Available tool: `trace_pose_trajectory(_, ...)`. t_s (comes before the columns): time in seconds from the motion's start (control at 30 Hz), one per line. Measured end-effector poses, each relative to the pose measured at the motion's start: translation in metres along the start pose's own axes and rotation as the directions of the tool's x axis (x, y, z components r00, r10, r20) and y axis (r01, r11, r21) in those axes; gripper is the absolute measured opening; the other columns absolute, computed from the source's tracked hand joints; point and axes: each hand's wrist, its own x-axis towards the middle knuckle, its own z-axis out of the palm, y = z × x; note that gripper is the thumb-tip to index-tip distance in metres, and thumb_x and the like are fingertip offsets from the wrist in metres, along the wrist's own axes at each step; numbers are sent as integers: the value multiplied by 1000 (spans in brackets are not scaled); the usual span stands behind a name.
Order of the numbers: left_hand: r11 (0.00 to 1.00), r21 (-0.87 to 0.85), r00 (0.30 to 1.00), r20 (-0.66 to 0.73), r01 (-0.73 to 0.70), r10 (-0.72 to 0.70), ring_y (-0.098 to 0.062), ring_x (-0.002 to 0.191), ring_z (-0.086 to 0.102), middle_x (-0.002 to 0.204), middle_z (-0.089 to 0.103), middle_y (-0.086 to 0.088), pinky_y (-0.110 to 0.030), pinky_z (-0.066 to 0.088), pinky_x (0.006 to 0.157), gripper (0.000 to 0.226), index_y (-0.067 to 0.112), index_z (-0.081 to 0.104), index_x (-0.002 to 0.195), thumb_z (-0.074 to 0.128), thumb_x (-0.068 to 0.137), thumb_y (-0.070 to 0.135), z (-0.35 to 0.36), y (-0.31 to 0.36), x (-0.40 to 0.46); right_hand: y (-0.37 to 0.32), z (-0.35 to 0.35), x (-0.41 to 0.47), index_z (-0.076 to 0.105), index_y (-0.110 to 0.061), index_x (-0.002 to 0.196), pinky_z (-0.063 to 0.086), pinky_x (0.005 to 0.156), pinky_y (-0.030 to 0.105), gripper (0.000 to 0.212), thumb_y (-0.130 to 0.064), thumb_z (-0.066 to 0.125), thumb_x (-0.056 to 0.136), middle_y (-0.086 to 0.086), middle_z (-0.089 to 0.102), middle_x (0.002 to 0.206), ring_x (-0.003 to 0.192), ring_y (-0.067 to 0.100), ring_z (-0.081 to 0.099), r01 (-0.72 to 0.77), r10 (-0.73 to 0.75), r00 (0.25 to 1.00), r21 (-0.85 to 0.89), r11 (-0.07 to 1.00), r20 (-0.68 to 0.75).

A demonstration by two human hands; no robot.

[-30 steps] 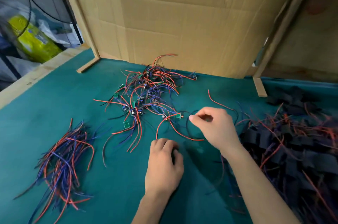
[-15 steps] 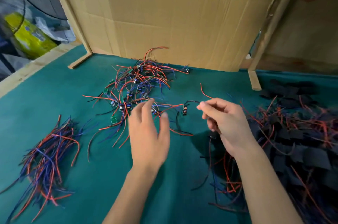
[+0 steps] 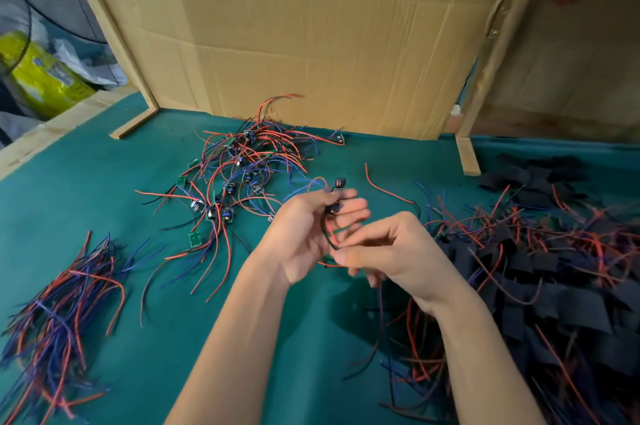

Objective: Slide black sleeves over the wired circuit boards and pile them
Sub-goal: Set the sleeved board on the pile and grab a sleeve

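Both hands are lifted above the green mat (image 3: 104, 202), working one wired circuit board (image 3: 336, 206). Left hand (image 3: 311, 234) is palm-up, fingers curled loosely around the board and its leads. Right hand (image 3: 388, 251) pinches the wires just below it, fingertips together. No sleeve is visible on this board; motion blur hides detail between the fingers.

Unsleeved boards pile (image 3: 242, 175) sits mid-mat near the cardboard panel (image 3: 311, 36). Sleeved pile (image 3: 554, 268) is on the right, black sleeves with red and blue leads sticking out. Loose wire bundle (image 3: 59, 303) lies far left.

Risks, judged from the layout:
- A second small part (image 3: 340, 183) sits just above the left fingers, with leads running toward the hand. It could be a tangled neighbour; pulling would drag it along or strain solder joints.
- Splayed leads would snag a sleeve mouth unless gathered first.
- No free sleeve is in either hand, so a regrip is needed and the board could drop.

Versus half a second ago: left hand was flat and reaching toward the pile, and now holds the board. Right hand was already pinching a lead, and both hands have closed together.
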Motion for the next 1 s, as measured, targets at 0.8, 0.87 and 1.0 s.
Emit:
trace_pose_trajectory(0.8,859,341,875,-164,-383,455,-9,45,55,60,60,-4,-13,31,31,26,1,64,104,42,106,16,-43,53,-63,-26,38,45,67,-16,128,50,100,37,32,-27,58,99,7,71,115,110,24,64,-187,106,977,-506,842,-184)
trace_pose_trajectory(0.87,879,155,882,-72,-451,465,-5,48,55,63,60,1,-10,31,32,25,8,64,109,42,105,18,-25,52,-63,-55,32,62,70,-17,123,50,100,37,32,-27,60,95,11,70,122,117,30,62,-137,92,991,-766,629,-102)
trace_pose_trajectory(1.0,900,-216,909,92,-379,406,1,47,56,68,62,2,-7,35,32,25,15,61,116,48,96,21,5,27,-41,-114,-32,81,78,-18,94,55,84,31,16,-20,64,87,6,76,102,98,26,67,-179,-53,969,-829,530,-243)
